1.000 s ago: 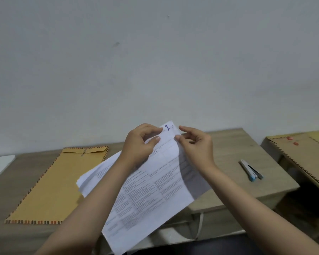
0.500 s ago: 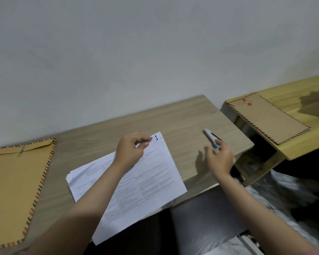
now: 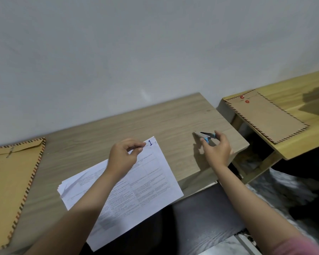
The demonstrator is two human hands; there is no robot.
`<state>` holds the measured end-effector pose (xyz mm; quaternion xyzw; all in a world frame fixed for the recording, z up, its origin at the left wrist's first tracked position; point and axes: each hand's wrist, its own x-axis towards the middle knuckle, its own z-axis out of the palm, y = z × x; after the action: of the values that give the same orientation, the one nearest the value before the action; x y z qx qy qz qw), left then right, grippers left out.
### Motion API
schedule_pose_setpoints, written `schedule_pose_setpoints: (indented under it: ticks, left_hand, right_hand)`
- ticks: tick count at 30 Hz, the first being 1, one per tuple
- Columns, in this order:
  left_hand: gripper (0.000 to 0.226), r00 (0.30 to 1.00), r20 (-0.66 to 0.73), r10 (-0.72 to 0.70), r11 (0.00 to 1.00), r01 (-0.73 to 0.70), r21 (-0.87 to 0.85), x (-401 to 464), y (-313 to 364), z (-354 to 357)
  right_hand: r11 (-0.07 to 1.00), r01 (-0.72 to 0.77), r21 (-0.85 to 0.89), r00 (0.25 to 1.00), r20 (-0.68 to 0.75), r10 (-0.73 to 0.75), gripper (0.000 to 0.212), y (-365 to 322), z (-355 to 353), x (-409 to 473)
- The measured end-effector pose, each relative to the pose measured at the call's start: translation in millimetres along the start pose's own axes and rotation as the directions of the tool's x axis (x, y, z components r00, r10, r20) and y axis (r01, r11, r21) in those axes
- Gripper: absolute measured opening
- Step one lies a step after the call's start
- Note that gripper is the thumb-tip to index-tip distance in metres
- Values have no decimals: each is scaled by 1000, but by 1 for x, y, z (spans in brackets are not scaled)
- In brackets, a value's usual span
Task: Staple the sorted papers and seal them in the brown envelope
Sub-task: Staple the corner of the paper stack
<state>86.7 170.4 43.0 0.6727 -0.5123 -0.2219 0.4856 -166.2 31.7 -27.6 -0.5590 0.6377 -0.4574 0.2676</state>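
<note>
Left hand (image 3: pixel 122 159) pinches the limp papers (image 3: pixel 136 184) at their corner; beside them, right hand (image 3: pixel 217 150) grips the light stapler (image 3: pixel 207 137).

The right hand (image 3: pixel 217 151), which a second ago pinched the top corner of the papers (image 3: pixel 136 186) beside the left hand (image 3: pixel 124 157), is now off them and grips the stapler (image 3: pixel 206 137), lifting it clear of the wooden desk (image 3: pixel 155 122).
</note>
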Motion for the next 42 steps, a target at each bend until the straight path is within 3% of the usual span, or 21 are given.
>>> schedule_pose_setpoints:
  ticks: [4,7,11,18,28,31,36,42]
  left_hand:
    - [33,1000,-7,-18,999,18,-32,1,11,0]
    - [30,1000,10,-23,998,23,-56,5,24,1]
    - [28,998,65,-14,997,18,-71,11,41,1]
    - [30,981,190,45,999,-46,-1,16,58,5]
    - [24,960,264,89,992,-108,60,14,69,7]
    - [24,960,264,91,991,-113,70,13,69,8]
    - [21,960,265,87,989,-115,90,12,69,11]
    - [21,959,272,82,987,-116,110,13,66,17]
  right_hand:
    - [935,-46,352,995,97,12,45,-35,-5,-8]
    - [875,-85,477,947,311,-78,35,-61,-13,-17]
    - [887,-80,454,725,638,-261,33,-88,-28,-20]
    - [956,40,291,470,839,-275,41,-108,-42,-7]
    - [974,63,220,453,863,-224,37,-115,-48,-3]
    - [974,52,221,404,887,-223,34,-115,-50,-2]
    - [977,79,198,375,902,-214,57,-110,-48,1]
    - [975,113,190,364,905,-218,37,-110,-49,1]
